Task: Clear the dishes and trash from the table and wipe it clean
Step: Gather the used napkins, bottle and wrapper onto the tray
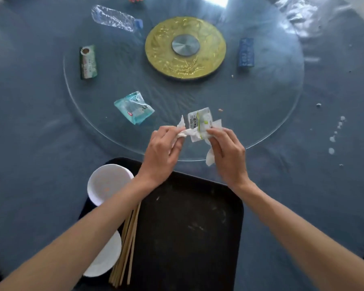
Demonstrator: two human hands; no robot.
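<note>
My left hand (164,148) pinches a crumpled white tissue (182,133) over the near edge of the glass turntable (261,114). My right hand (227,152) grips a small white-and-green wrapper (200,120) together with more white tissue that hangs below the fingers. A black tray (187,227) lies just below both hands; it carries two white bowls (107,183) and a bundle of wooden chopsticks (126,246) on its left side. More trash lies on the turntable: a teal packet (133,108), a green packet (88,61), a blue packet (245,52) and a crushed clear bottle (116,17).
The round table has a blue cloth (29,127) under clear plastic. A gold disc (185,47) marks the turntable's centre. White spill drops (332,139) dot the cloth at the right. Small crumbs (220,110) lie on the glass near the wrapper.
</note>
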